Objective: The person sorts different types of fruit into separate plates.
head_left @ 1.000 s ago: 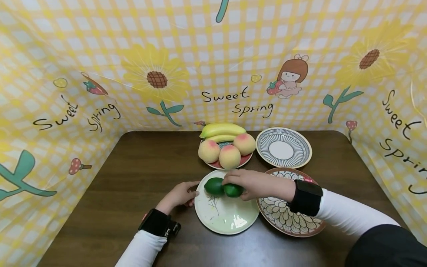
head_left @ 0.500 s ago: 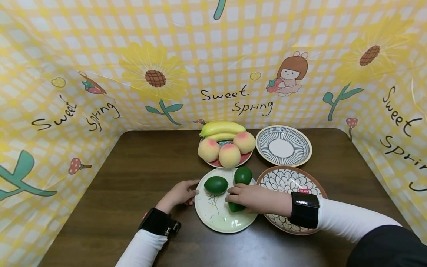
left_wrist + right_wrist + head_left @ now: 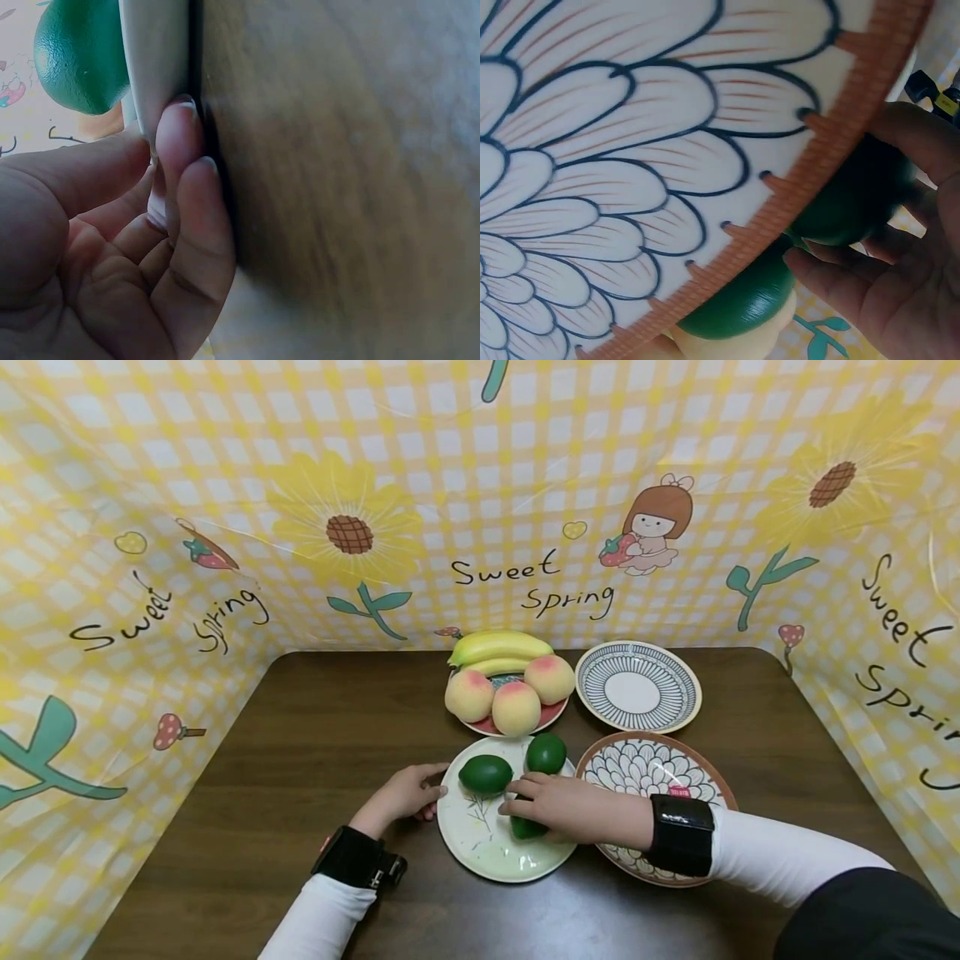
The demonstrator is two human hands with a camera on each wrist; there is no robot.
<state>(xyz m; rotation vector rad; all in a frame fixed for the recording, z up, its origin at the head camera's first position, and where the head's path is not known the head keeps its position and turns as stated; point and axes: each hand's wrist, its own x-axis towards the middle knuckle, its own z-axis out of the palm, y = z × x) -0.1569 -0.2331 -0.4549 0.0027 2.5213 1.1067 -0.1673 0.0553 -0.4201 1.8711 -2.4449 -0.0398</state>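
Note:
In the head view, a pale green plate (image 3: 480, 856) bears several dark green limes. One lime (image 3: 485, 775) lies at the plate's left, another lime (image 3: 547, 752) near its far right rim. My right hand (image 3: 573, 810) holds a third lime (image 3: 528, 828) on the plate's right side, mostly hidden under the fingers. In the right wrist view, the fingers curl round this dark lime (image 3: 851, 199). My left hand (image 3: 401, 795) pinches the plate's left rim. The left wrist view has the thumb (image 3: 90, 169) on the rim's upper side and fingertips beneath.
Behind stands a plate with bananas (image 3: 501, 649) and peaches (image 3: 516, 710). A striped blue-and-white plate (image 3: 675, 677) is at the back right. The brown-rimmed flower plate (image 3: 637, 764) lies under my right forearm. A checked cloth (image 3: 465, 468) walls the brown table (image 3: 247, 827).
My right hand has moved toward me across the plate with the lime, uncovering the lime near the far right rim. My left hand stays on the plate's rim.

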